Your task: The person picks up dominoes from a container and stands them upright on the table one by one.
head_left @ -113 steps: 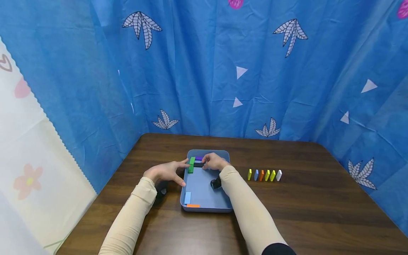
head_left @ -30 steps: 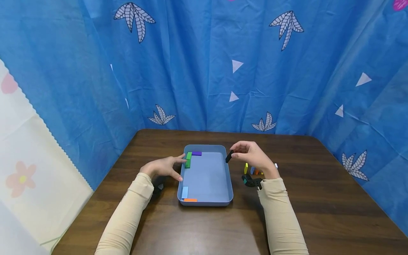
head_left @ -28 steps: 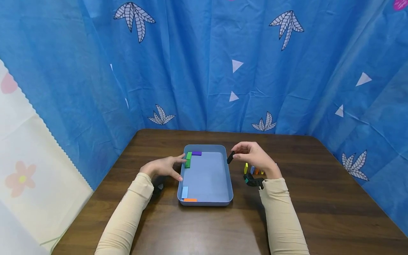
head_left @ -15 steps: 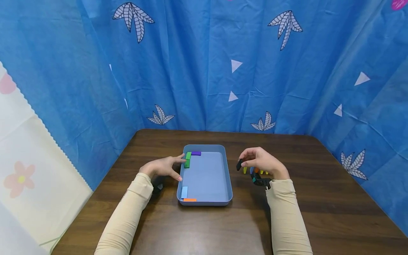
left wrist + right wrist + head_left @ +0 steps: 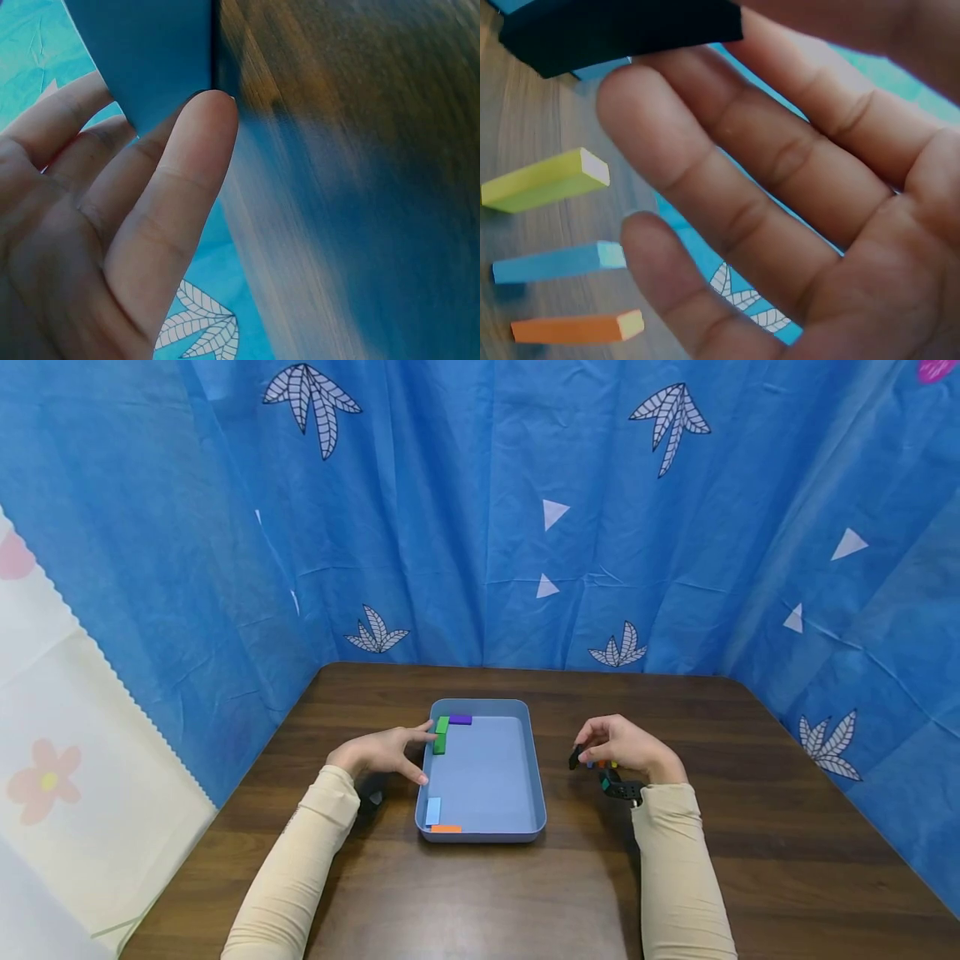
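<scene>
In the head view my right hand (image 5: 626,747) pinches a black domino (image 5: 575,757) between thumb and fingers, right of the blue tray (image 5: 487,777). The right wrist view shows this black domino (image 5: 622,34) up close. Near it stand a yellow domino (image 5: 547,180), a blue domino (image 5: 559,262) and an orange domino (image 5: 577,328), mostly hidden by my hand in the head view. My left hand (image 5: 378,753) lies at the tray's left rim, fingers spread and fairly straight. Its index finger reaches over the rim beside two green dominoes (image 5: 441,743).
Flat along the tray's inner edges lie a purple domino (image 5: 461,720) at the back, plus a light blue domino (image 5: 433,811) and an orange one (image 5: 446,829) at the front left. A wooden table (image 5: 480,902) carries everything; blue curtains (image 5: 450,527) hang behind.
My right hand has lifted the black domino out of the tray, carried it right over the rim and lowered it towards the table beside the standing row. The left hand has stayed at the rim.
</scene>
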The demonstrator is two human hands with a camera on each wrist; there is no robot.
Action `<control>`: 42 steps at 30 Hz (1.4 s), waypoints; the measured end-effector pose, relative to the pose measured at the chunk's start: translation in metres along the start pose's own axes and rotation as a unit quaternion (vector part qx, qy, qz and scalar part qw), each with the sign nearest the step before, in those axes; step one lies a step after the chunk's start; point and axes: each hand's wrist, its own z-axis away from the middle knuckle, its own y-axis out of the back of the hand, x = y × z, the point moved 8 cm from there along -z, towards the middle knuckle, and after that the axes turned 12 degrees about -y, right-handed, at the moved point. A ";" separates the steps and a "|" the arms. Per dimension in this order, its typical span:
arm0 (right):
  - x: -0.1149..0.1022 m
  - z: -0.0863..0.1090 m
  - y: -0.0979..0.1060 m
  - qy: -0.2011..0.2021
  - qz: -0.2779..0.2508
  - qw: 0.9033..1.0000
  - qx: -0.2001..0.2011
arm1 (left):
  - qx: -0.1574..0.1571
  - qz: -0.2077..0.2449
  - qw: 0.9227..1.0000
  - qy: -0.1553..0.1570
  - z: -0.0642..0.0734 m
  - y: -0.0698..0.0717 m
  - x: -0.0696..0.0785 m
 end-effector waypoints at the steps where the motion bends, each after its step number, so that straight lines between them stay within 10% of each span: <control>1: 0.001 0.000 0.000 0.000 -0.001 1.000 -0.002 | -0.002 -0.002 1.000 -0.001 0.000 0.000 0.000; 42: 0.018 -0.007 -0.017 -0.067 0.022 0.996 -0.047 | -0.011 -0.026 1.000 -0.015 -0.001 0.001 -0.001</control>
